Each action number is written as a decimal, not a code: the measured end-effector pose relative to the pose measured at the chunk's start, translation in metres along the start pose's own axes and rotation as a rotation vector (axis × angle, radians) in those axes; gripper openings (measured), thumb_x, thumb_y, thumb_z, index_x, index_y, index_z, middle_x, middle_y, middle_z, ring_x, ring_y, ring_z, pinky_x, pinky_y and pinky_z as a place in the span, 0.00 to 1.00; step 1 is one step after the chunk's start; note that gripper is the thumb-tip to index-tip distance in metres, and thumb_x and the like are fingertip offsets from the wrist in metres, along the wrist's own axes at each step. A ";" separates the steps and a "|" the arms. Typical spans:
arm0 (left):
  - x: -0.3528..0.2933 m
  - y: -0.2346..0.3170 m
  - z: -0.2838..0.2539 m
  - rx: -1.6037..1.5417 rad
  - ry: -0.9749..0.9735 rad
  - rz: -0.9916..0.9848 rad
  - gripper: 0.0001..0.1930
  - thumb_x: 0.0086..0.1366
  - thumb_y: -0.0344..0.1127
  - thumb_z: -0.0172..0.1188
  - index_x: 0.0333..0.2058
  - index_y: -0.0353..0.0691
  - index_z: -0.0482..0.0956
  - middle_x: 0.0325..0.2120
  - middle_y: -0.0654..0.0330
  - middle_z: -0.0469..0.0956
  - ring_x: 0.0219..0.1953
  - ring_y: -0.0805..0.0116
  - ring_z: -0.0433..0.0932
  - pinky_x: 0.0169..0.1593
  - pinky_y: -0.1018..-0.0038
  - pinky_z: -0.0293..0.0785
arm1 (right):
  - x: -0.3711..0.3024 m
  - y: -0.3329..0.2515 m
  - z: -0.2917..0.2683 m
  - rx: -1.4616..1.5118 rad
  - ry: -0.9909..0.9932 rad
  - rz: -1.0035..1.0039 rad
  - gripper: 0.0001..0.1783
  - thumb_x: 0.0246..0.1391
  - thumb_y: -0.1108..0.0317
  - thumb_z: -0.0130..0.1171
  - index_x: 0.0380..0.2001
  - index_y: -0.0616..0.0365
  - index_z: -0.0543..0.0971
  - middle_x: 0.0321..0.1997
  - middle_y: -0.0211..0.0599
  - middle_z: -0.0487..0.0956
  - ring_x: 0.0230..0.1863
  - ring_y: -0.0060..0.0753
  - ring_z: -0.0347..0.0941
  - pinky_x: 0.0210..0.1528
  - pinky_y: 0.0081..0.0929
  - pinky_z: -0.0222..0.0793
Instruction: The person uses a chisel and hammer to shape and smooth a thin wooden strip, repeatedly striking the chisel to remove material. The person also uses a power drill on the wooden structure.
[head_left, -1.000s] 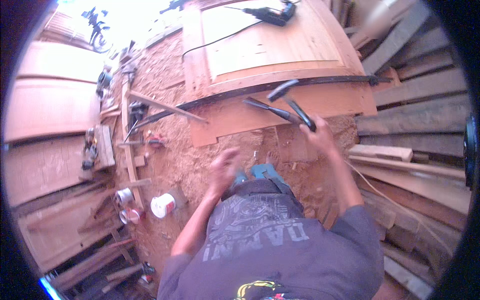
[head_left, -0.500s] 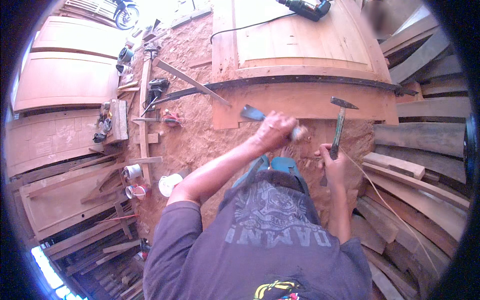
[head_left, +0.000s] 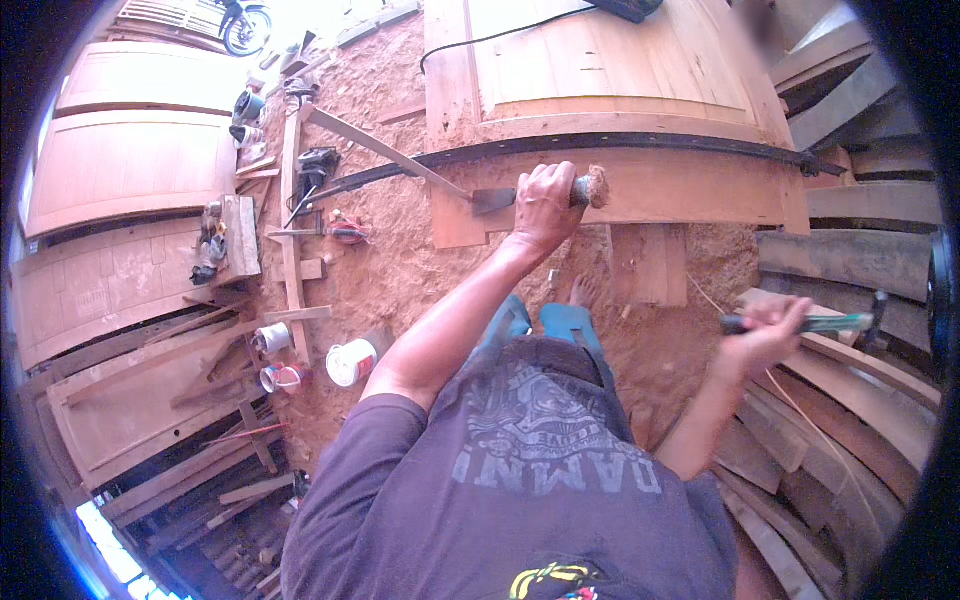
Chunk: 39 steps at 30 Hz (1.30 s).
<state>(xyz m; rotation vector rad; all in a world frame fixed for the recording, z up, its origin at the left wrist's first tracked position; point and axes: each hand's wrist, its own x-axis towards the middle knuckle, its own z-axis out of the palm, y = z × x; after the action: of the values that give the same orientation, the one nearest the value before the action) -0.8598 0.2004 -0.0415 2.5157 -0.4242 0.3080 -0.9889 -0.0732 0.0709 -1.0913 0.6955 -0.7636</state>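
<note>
My left hand [head_left: 546, 205] is wrapped round the handle of a wide-bladed chisel [head_left: 492, 202]. The chisel lies nearly level over the orange-brown edge board of a wooden door panel [head_left: 690, 195], blade to the left and frayed handle end to the right. Its blade is beside the lower end of a thin wooden strip [head_left: 385, 150]; contact cannot be made out. Out to the right, my right hand [head_left: 768, 332] grips a hammer [head_left: 838, 323] by its dark and green handle, head pointing away to the right. Behind the chisel, a long dark metal bar clamp [head_left: 620, 145] crosses the panel.
A power tool [head_left: 628, 8] with a black cable rests on the panel's far part. Stacked boards [head_left: 850, 265] crowd my right side. To the left are a white bucket [head_left: 352, 362], a long timber [head_left: 291, 220] and several door panels [head_left: 140, 165]. Bare earth surrounds my feet.
My left hand has moved up and forward onto the board, and the chisel has turned nearly level. My right hand has swung outward right, tipping the hammer from upright to sideways.
</note>
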 end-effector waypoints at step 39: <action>-0.074 -0.079 -0.061 -0.284 -0.488 0.842 0.13 0.48 0.28 0.66 0.33 0.40 0.72 0.31 0.49 0.78 0.40 0.41 0.77 0.41 0.53 0.71 | -0.362 0.229 -0.030 -0.925 -0.137 -0.487 0.23 0.68 0.49 0.57 0.39 0.63 0.77 0.30 0.37 0.81 0.29 0.27 0.78 0.32 0.29 0.73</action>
<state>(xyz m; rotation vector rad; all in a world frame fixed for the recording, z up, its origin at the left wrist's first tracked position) -0.9072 0.3150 -0.0538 1.9883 -1.5964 -0.0716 -1.1715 0.2696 -0.1120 -2.1909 0.6806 -0.7697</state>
